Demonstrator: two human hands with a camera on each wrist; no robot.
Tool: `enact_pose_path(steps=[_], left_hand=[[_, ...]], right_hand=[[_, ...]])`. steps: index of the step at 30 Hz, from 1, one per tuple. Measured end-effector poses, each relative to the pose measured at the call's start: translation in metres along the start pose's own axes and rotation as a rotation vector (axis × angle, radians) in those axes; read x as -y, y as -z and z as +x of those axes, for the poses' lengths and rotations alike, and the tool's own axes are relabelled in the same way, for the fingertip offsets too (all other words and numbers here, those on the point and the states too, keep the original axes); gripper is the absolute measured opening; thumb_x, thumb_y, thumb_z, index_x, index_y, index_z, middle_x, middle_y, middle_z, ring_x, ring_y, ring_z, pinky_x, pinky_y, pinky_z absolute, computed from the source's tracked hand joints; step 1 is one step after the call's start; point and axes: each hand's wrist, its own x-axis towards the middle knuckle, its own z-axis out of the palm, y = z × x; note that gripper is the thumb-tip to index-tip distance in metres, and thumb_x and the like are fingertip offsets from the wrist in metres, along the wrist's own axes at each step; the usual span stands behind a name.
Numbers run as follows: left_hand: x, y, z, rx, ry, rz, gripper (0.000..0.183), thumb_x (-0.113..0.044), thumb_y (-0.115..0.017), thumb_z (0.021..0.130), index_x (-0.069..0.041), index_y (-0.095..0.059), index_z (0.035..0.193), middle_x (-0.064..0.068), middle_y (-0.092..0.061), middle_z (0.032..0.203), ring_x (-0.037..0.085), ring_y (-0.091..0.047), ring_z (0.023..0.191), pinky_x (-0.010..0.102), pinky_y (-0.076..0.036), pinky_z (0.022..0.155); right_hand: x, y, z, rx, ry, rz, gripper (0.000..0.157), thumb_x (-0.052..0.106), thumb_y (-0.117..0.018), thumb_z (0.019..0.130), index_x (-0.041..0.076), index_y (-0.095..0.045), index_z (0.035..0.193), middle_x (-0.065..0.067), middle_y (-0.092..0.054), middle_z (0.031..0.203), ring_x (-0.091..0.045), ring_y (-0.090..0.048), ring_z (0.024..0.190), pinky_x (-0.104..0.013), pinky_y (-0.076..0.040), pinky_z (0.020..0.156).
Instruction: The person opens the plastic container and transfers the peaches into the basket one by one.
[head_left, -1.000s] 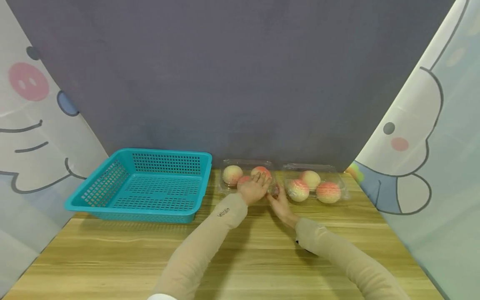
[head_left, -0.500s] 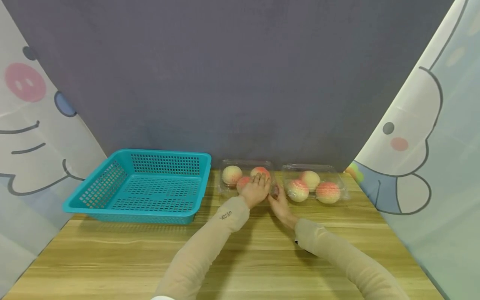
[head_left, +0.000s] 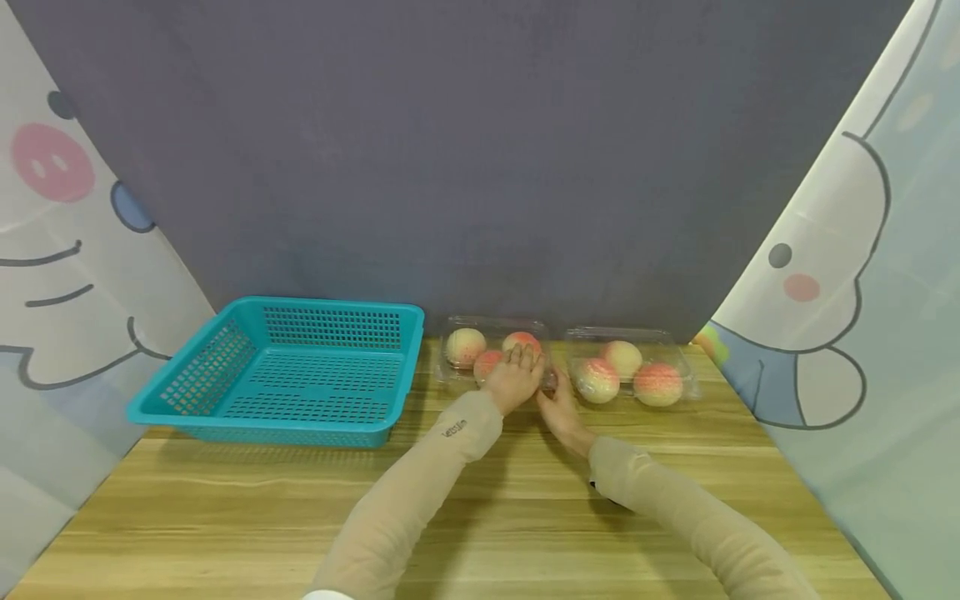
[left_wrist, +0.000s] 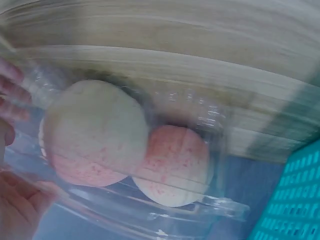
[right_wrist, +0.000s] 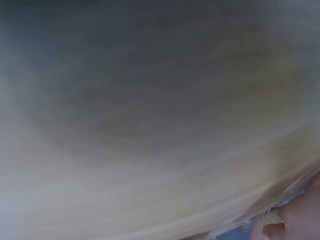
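Plastic clamshell (head_left: 492, 337) lies lengthwise along the desk's (head_left: 187, 517) far edge, left hand (head_left: 515, 379) straight-fingered atop; right hand (head_left: 561, 414), nearer its right end, grip unclear.

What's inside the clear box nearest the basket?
Three peach-like balls show in the clear box. The left hand covers its front-right part; what lies under there can't be seen.

A clear plastic container (head_left: 495, 322) sits upright on the wooden counter (head_left: 225, 517), its see-through walls and rim catching pale glints. It holds 3 round peaches: 1 at the back left (head_left: 466, 347), cream with a pink blush, 1 at the back right (head_left: 521, 341), redder on top, and 1 at the front (head_left: 486, 365), pinkish and partly covered.
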Motion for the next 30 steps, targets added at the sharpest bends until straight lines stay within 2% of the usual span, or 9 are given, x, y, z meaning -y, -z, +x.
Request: enact_pose_path(steps=[4,9,12,14,18,20,25,30], left_hand=[[-0.002,-0.006,-0.001,-0.060,-0.013,0.065,0.051,-0.029,-0.043,0.097,-0.014,-0.028,0.144,0.013,-0.037,0.143,0.025,-0.042,0.128,0.032,-0.039,0.103],[-0.002,-0.007,-0.001,-0.055,-0.023,0.148,0.053,-0.036,-0.039,0.097,-0.014,-0.027,0.144,0.013,-0.037,0.143,0.025,-0.043,0.127,0.032,-0.040,0.103],[-0.001,-0.007,0.000,-0.078,-0.021,0.190,0.052,-0.038,-0.037,0.098,-0.014,-0.028,0.143,0.013,-0.039,0.141,0.024,-0.047,0.125,0.031,-0.042,0.101],[-0.001,-0.007,0.000,-0.111,-0.014,0.203,0.049,-0.037,-0.036,0.098,-0.014,-0.031,0.141,0.013,-0.042,0.139,0.023,-0.049,0.122,0.030,-0.044,0.099],[-0.001,-0.010,0.002,-0.221,0.012,0.186,0.044,-0.036,-0.037,0.098,-0.015,-0.040,0.136,0.011,-0.049,0.131,0.021,-0.056,0.114,0.028,-0.048,0.093],[-0.001,-0.012,0.003,-0.242,0.018,0.170,0.042,-0.035,-0.038,0.098,-0.015,-0.042,0.134,0.011,-0.051,0.130,0.021,-0.056,0.113,0.028,-0.048,0.092],[-0.001,-0.011,0.004,-0.190,0.008,0.136,0.044,-0.035,-0.039,0.098,-0.014,-0.040,0.136,0.013,-0.048,0.132,0.023,-0.054,0.116,0.030,-0.046,0.096],[0.005,-0.006,0.002,-0.157,-0.027,0.119,0.047,-0.036,-0.039,0.097,-0.011,-0.036,0.138,0.014,-0.046,0.133,0.024,-0.053,0.117,0.030,-0.046,0.096]], right_hand=[[0.000,0.001,-0.001,0.005,-0.010,0.000,0.068,0.010,-0.045,0.094,-0.007,-0.002,0.143,-0.029,-0.016,0.143,-0.042,-0.025,0.131,-0.052,-0.026,0.108],[-0.001,0.001,-0.002,0.035,0.012,0.009,0.066,0.006,-0.042,0.093,-0.007,-0.001,0.143,-0.029,-0.022,0.142,-0.041,-0.027,0.130,-0.053,-0.024,0.109],[0.000,0.001,-0.001,0.038,0.030,0.016,0.066,0.005,-0.042,0.093,-0.007,-0.001,0.143,-0.029,-0.021,0.144,-0.041,-0.027,0.130,-0.053,-0.024,0.109],[0.006,0.001,-0.002,0.041,0.031,0.024,0.066,0.004,-0.042,0.092,-0.008,-0.002,0.143,-0.030,-0.019,0.144,-0.042,-0.026,0.131,-0.053,-0.024,0.109],[0.024,0.002,-0.010,0.033,0.032,0.025,0.064,0.000,-0.041,0.090,-0.014,-0.004,0.140,-0.034,-0.019,0.143,-0.046,-0.030,0.127,-0.054,-0.028,0.105],[0.025,0.002,-0.010,0.032,0.019,0.011,0.063,0.000,-0.041,0.091,-0.014,-0.005,0.140,-0.034,-0.019,0.143,-0.046,-0.031,0.127,-0.054,-0.030,0.104],[0.004,0.001,0.000,0.028,0.016,0.000,0.063,0.004,-0.040,0.092,-0.008,-0.005,0.143,-0.031,-0.019,0.145,-0.043,-0.030,0.129,-0.053,-0.029,0.106],[0.002,0.001,0.003,0.060,0.013,0.047,0.064,0.004,-0.039,0.092,-0.005,-0.002,0.143,-0.028,-0.015,0.147,-0.041,-0.023,0.133,-0.053,-0.025,0.109]])
